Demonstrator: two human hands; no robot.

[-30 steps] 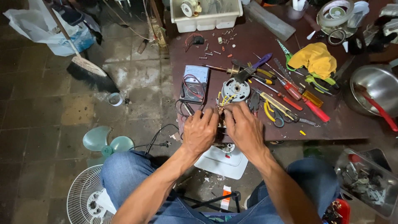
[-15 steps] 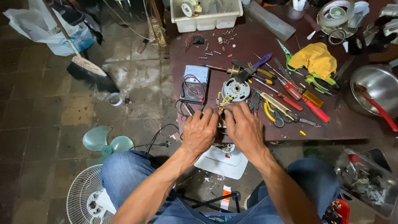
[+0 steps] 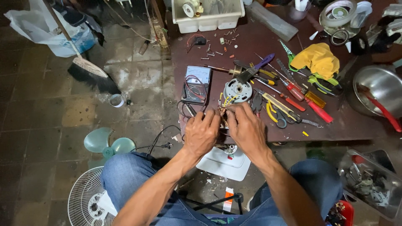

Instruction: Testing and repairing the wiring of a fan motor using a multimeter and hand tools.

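Wires (image 3: 223, 109) from the small round fan motor (image 3: 237, 90) sit at the near edge of the dark brown table (image 3: 251, 42), and both hands meet right there. Biggest of all is that table, full of tools. At its right end lies a shiny metal bowl (image 3: 377, 86), and at the far end stands a white plastic tub (image 3: 209, 21). On the floor to the left are a white fan grille (image 3: 86, 201), a broom (image 3: 90, 75) and a pale green fan blade (image 3: 102, 142). A yellow cloth (image 3: 320, 60) lies on the table past the tools. A grey meter (image 3: 196, 83) with red and black leads lies just left of the motor. Red-handled screwdrivers (image 3: 310, 104) and yellow-handled pliers (image 3: 276, 109) lie to the right of the motor. The left hand (image 3: 202, 133) is curled, with its fingertips pressed on the wire bundle. The right hand (image 3: 247, 127) pinches the same bundle from the other side. The two hands almost touch. The wire ends themselves are too small to make out.
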